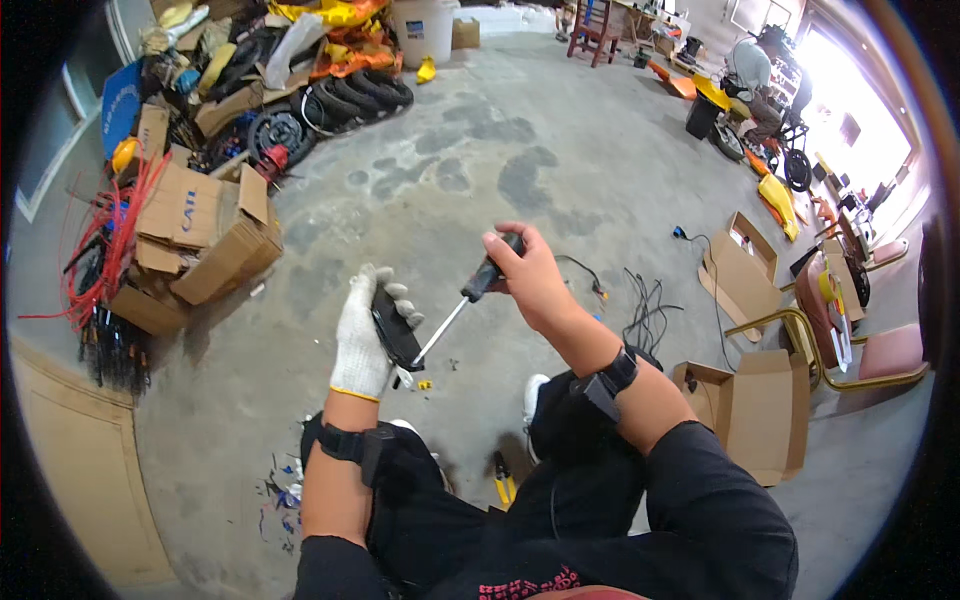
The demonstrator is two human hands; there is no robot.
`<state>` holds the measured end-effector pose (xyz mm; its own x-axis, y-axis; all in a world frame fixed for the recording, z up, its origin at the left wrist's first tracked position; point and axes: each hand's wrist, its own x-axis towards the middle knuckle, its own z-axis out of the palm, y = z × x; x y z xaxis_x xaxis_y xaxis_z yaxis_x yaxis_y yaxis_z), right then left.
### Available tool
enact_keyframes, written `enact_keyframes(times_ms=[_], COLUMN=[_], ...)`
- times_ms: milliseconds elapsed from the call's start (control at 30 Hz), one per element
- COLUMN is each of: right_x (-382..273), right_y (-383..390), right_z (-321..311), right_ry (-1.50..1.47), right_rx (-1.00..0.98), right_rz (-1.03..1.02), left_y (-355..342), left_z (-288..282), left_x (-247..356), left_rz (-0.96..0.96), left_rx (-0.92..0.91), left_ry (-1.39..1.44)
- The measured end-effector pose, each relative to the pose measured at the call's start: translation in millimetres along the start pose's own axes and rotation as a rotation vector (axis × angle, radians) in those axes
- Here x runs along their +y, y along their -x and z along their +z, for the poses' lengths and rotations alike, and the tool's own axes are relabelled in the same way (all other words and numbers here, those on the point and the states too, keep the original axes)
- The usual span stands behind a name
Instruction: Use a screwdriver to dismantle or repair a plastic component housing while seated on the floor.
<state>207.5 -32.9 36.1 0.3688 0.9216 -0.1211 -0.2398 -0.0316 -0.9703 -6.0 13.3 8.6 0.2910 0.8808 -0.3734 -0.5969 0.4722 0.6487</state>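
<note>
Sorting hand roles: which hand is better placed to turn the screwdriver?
Right, I'd say. The right hand grips the screwdriver, which slants down to the near end of the black part; actual contact is unclear. The left hand is occupied holding that part.

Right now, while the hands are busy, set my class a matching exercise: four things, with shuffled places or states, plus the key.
Things:
1. Left hand
2. Right hand
3. Pliers
4. Bucket

Places or states:
A. On the floor between the legs
B. Bare, gripping a screwdriver
C. White, near the picture's top edge
D. Gloved, holding a black part

Pairs: 1-D; 2-B; 3-A; 4-C
</note>
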Motion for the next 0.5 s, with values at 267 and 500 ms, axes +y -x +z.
enact_keyframes(times_ms=[267,500], right_x=[32,16], right_y=[-30,-41], right_z=[-9,-29], right_ry=[0.143,0.149], right_rx=[0.084,0.099], right_rz=[-0.298,-0.322], left_y=[-33,-42], left_z=[4,32], left_x=[-12,-23], left_rz=[-0.027,-0.041], left_rx=[0.046,0.066], left_ry=[-0.026,-0.066])
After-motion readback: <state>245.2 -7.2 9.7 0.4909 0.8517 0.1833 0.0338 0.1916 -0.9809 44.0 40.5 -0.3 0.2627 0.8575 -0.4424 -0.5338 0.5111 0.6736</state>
